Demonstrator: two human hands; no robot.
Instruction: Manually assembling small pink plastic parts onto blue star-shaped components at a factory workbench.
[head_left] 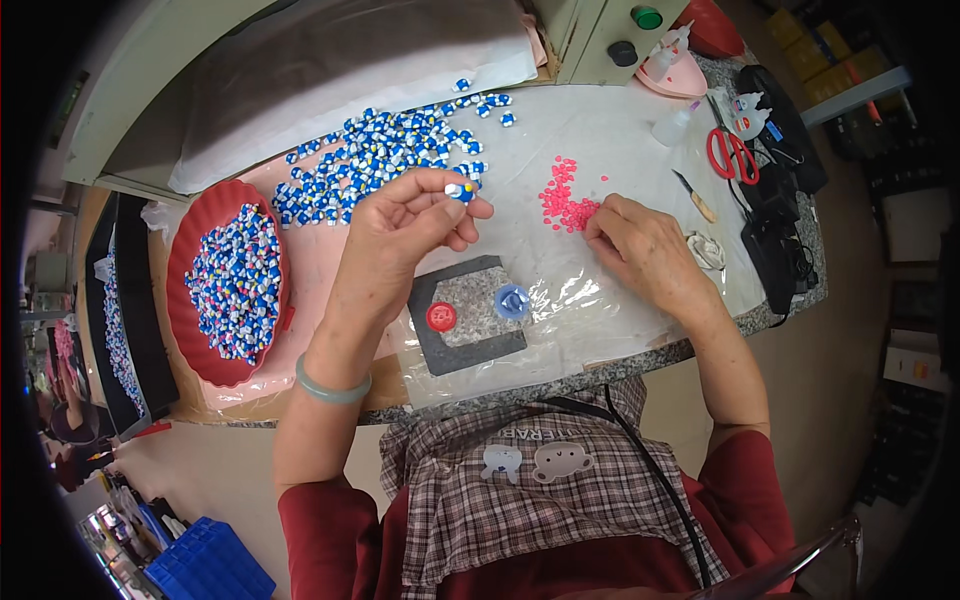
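Observation:
My left hand (400, 225) pinches a small blue-and-white figurine with a yellow spot (460, 191) between thumb and fingers, raised over the table. Over at the right, my right hand (645, 250) rests its closed fingertips at the edge of a heap of tiny pink pieces (560, 200); whatever they grip is hidden. Behind my left hand spreads a loose pile of similar blue-and-white figurines (385, 145). Between my forearms, a red bottle cap (440, 317) and a blue cap (512, 301) sit by a dark grey frame-shaped mat (430, 352).
A red scalloped tray (178, 290) full of figurines stands at left. Rightward lie a craft knife (697, 198), red-handled scissors (733, 157), a squeeze bottle (675, 124) and a crumpled white wad (706, 251). A pink dish (680, 80) holds another bottle. Black cables and devices line the right edge.

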